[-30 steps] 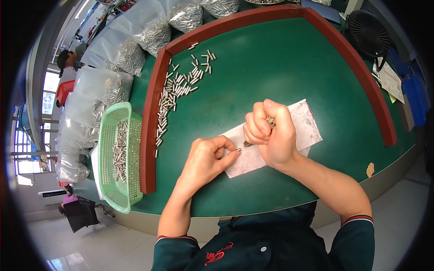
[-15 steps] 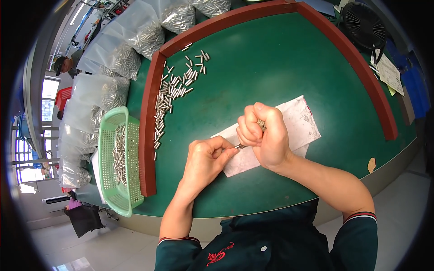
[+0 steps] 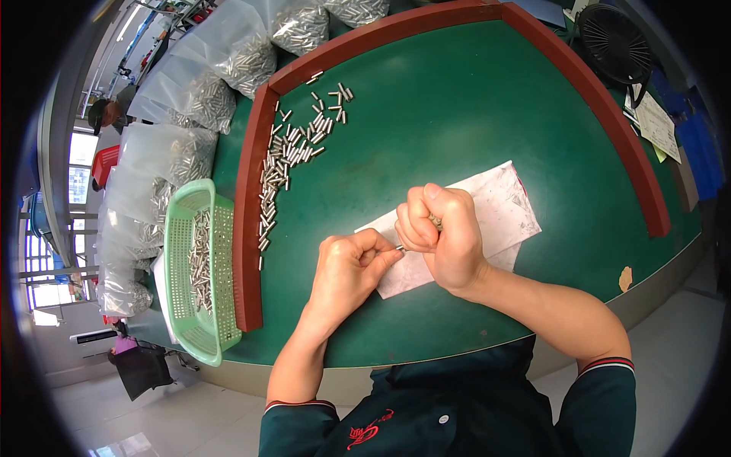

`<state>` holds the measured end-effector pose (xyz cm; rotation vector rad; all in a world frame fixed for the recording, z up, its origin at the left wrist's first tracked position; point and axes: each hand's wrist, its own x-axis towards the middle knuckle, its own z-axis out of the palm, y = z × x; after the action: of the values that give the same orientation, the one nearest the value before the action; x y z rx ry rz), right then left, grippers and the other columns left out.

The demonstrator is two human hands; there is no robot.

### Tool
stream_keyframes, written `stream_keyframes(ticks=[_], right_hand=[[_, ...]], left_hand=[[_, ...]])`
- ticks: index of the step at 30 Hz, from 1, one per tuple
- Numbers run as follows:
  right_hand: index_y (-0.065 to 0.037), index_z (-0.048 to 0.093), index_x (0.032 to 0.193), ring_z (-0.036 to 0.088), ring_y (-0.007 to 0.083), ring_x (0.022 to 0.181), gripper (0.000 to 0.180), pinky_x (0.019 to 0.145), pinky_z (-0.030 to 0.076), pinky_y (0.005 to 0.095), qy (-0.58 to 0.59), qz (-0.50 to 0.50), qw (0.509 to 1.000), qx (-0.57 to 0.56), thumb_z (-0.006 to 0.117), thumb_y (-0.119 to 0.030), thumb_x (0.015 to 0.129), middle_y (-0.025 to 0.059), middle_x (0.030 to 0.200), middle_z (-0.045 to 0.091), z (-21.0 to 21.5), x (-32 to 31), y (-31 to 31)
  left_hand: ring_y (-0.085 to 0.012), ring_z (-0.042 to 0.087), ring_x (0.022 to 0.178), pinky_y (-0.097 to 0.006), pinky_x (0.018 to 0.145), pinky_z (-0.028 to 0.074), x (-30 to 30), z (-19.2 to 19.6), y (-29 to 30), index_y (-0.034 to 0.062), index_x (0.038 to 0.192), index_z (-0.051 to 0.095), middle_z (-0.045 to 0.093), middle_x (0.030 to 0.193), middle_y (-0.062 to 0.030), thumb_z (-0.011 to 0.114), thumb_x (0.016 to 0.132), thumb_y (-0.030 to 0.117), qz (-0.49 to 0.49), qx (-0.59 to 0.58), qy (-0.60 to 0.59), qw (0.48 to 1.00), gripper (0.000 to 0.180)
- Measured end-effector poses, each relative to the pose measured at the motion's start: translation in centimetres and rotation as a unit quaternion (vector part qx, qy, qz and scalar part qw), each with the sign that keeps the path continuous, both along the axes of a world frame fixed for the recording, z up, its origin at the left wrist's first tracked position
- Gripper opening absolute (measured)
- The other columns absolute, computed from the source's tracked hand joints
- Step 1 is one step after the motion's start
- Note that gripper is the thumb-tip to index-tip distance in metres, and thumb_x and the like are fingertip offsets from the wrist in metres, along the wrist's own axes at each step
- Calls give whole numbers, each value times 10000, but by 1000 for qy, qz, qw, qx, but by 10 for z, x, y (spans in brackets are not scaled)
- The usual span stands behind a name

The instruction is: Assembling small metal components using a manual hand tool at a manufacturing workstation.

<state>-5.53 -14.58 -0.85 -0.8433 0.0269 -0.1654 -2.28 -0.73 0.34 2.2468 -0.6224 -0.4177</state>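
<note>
My left hand (image 3: 346, 266) pinches a small silver metal pin (image 3: 400, 247) between thumb and fingertips. Close beside it, my right hand (image 3: 449, 232) is closed in a fist around a slim tool (image 3: 435, 221) with a mottled tan-grey handle. Most of that tool is hidden by the fingers, so its exact kind cannot be made out; its end meets or nearly meets the pin. Both hands are over a smudged white cloth (image 3: 499, 202) on the green tabletop (image 3: 426, 99). Many loose metal pins (image 3: 293, 145) lie scattered along the left side of the table.
A red-brown raised border (image 3: 247, 228) frames the work surface. Left of it stands a pale green basket (image 3: 217, 305) holding more pins. Clear plastic bags of pins (image 3: 209, 99) line the far left. A black fan (image 3: 613, 42) and papers (image 3: 656, 126) are at the far right.
My right fist has shifted slightly left, closer to the pin, and the tool's metal end shows less between the hands. My left hand stays in place with the pin.
</note>
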Motion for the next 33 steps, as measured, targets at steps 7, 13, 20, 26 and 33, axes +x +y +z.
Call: stream_keyframes(ticks=[7,13,20,26,33], right_hand=[[-81,273,490,228,85,423,375,410,198,247,-18,-19,998,-56,315,-183,848,-4,444,265,-1,-2,3],[-81,274,499,217,84,419,378,408,194,250,-24,-22,999,-39,311,-193,858,-2,439,259,-1,-1,3],[-81,265,500,233,69,425,359,410,197,235,17,27,999,34,312,-161,847,-14,457,269,-1,0,-6],[-80,262,503,220,77,420,363,406,193,235,11,36,999,39,312,-167,851,-5,449,264,1,1,-4],[-76,282,502,199,80,398,365,396,182,240,6,37,998,49,315,-184,849,2,424,263,-1,1,-4]], left_hand=[[-118,315,406,-286,406,307,1,3,-2,-17,667,595,353,433,-44,676,683,38,-3,11,-5,1000,99],[-102,354,431,-269,432,330,1,13,-3,-17,702,581,421,469,-31,659,711,47,-7,53,22,998,101],[-45,281,520,-181,457,226,23,2,18,35,838,524,526,777,-66,610,811,187,23,-349,397,849,176],[-52,354,554,-184,487,278,28,1,21,15,886,541,551,781,-60,513,868,172,58,-395,468,788,160],[-67,309,456,-218,443,262,60,-5,53,24,692,533,373,518,35,530,861,226,229,-291,84,925,263]])
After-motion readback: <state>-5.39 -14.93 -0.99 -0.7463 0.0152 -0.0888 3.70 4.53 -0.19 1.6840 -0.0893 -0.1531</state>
